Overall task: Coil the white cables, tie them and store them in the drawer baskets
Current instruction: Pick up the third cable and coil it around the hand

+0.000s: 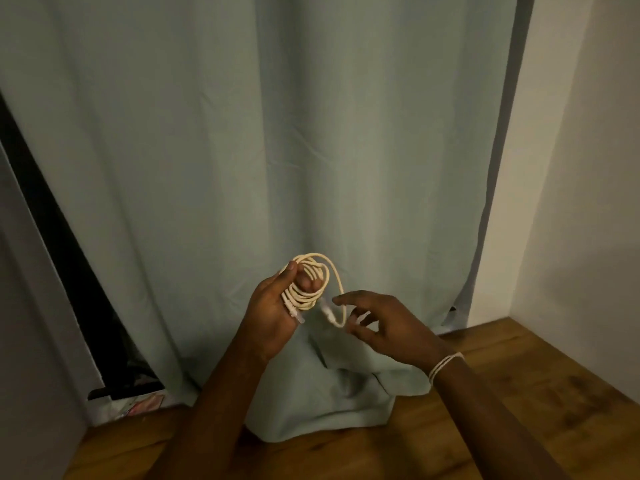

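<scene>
White cable wound in several loops around my left fingers, held up in front of the curtain. One plug end pokes out below the coil against my left palm. One loose loop arcs up over the top of the coil and drops down on the right to the second plug, which hangs free between my hands. Left hand: fingers curled through the coil, thumb pressed on its outer side, gripping it. Right hand: open, fingers spread and slightly bent, just beside the hanging plug; can't tell whether a fingertip touches the cable, nothing gripped. Pale cord band wrapped around my right wrist. Curtain falls to a wood floor and bunches there below my hands. Pale wall at right; dark gap at the curtain's left edge.
</scene>
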Demonstrator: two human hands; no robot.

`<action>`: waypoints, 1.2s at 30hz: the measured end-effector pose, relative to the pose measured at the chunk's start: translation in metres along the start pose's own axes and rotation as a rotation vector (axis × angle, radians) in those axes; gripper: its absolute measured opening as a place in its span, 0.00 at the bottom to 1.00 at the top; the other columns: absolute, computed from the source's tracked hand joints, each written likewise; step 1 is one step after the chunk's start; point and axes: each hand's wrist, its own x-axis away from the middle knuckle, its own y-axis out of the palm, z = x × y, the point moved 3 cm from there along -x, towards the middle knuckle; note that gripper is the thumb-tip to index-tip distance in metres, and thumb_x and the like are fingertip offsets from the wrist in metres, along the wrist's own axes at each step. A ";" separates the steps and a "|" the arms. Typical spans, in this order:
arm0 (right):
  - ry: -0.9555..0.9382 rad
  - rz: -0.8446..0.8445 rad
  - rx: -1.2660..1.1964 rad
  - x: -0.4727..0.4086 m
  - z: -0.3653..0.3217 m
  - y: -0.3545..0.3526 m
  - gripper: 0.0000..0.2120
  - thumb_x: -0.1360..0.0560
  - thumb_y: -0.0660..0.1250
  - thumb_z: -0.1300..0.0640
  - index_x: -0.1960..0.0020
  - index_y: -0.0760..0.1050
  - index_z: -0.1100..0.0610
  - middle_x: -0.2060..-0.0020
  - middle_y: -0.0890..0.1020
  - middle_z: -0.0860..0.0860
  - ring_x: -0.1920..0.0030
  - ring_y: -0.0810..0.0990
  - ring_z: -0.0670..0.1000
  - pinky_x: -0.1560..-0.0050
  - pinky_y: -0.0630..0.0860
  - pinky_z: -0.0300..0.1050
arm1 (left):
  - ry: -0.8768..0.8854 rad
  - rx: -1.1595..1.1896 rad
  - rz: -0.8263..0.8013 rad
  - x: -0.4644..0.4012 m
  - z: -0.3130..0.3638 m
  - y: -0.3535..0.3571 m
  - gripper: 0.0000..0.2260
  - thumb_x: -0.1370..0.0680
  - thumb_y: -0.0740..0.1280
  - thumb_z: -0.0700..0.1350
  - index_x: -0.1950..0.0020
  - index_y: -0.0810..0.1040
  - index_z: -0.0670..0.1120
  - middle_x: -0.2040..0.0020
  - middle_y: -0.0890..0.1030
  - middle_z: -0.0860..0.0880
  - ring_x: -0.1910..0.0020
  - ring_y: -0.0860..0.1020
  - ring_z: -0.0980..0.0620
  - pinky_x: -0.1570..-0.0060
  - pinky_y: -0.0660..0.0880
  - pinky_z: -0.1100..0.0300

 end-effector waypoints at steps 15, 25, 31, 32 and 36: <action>0.221 0.257 -0.485 -0.010 -0.050 -0.005 0.05 0.28 0.77 0.59 0.58 0.83 0.62 0.68 0.85 0.57 0.69 0.83 0.54 0.64 0.82 0.51 | 0.103 -0.914 -0.108 -0.006 -0.042 -0.025 0.18 0.21 0.62 0.43 0.32 0.71 0.37 0.39 0.80 0.44 0.38 0.77 0.49 0.32 0.69 0.50; 0.062 0.085 -0.189 -0.006 -0.026 -0.014 0.17 0.19 0.61 0.47 0.32 0.74 0.50 0.36 0.79 0.46 0.34 0.76 0.47 0.33 0.73 0.45 | -0.237 -0.164 -0.271 0.008 -0.050 0.021 0.17 0.23 0.60 0.56 0.58 0.78 0.43 0.74 0.68 0.48 0.75 0.67 0.52 0.69 0.69 0.60; 0.158 0.562 -0.268 0.004 -0.023 -0.009 0.19 0.20 0.60 0.46 0.55 0.81 0.60 0.63 0.84 0.51 0.62 0.83 0.49 0.61 0.79 0.44 | -0.211 -0.314 -0.068 0.010 -0.069 0.045 0.23 0.18 0.54 0.56 0.63 0.77 0.42 0.79 0.65 0.50 0.82 0.65 0.55 0.77 0.63 0.64; 0.177 0.629 -0.249 0.006 -0.021 -0.011 0.21 0.20 0.61 0.45 0.59 0.80 0.60 0.68 0.82 0.53 0.67 0.81 0.51 0.66 0.77 0.48 | -0.203 -0.408 -0.028 0.010 -0.070 0.048 0.23 0.18 0.56 0.56 0.64 0.77 0.43 0.79 0.69 0.50 0.81 0.68 0.54 0.74 0.66 0.62; 0.203 0.782 -0.174 0.012 -0.017 -0.022 0.27 0.19 0.61 0.43 0.66 0.77 0.63 0.75 0.77 0.57 0.75 0.76 0.56 0.72 0.72 0.55 | -0.124 -0.662 0.225 0.014 -0.075 0.070 0.19 0.18 0.58 0.53 0.62 0.78 0.44 0.71 0.78 0.49 0.74 0.77 0.54 0.69 0.74 0.62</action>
